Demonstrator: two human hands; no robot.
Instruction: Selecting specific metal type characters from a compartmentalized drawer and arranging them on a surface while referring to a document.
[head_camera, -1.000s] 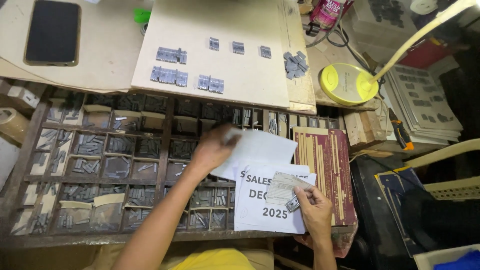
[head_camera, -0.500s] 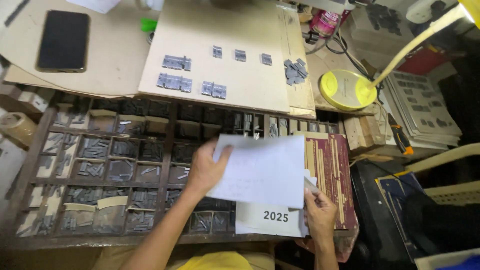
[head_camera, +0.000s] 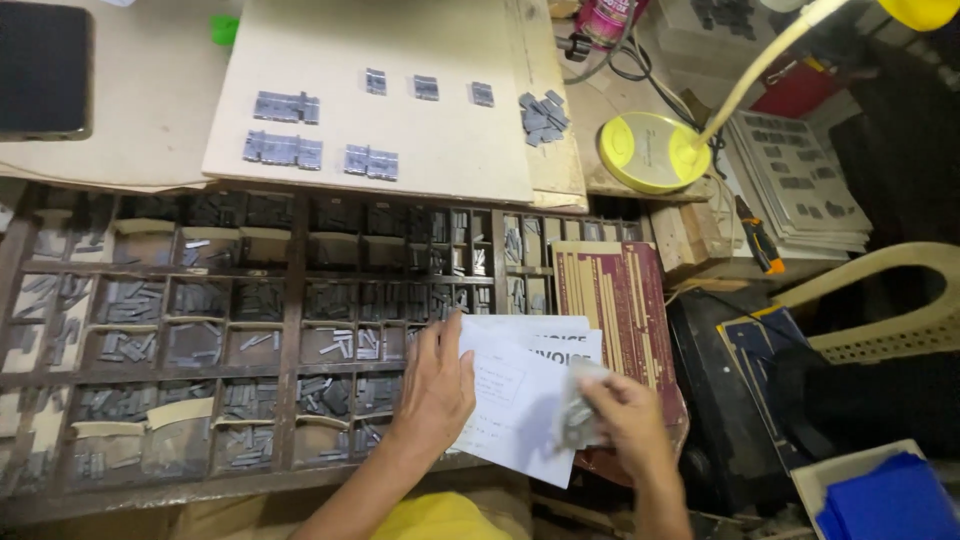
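Change: I am sliding the white printed sheets leftward; the page with the big year number, showing a moment ago, is now covered.
Left hand: pressing flat on the sheets, grip wide.
Right hand: grip pinching a blurred grey bundle.
Sheets: lying over the wooden type case, beside the maroon board.
Meaning: probably I am turning to another page.

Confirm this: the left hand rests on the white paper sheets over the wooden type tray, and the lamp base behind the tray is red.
One detail is wrong. In the head view the left hand does rest on the white paper sheets over the wooden type tray, but the lamp base is yellow, not red.
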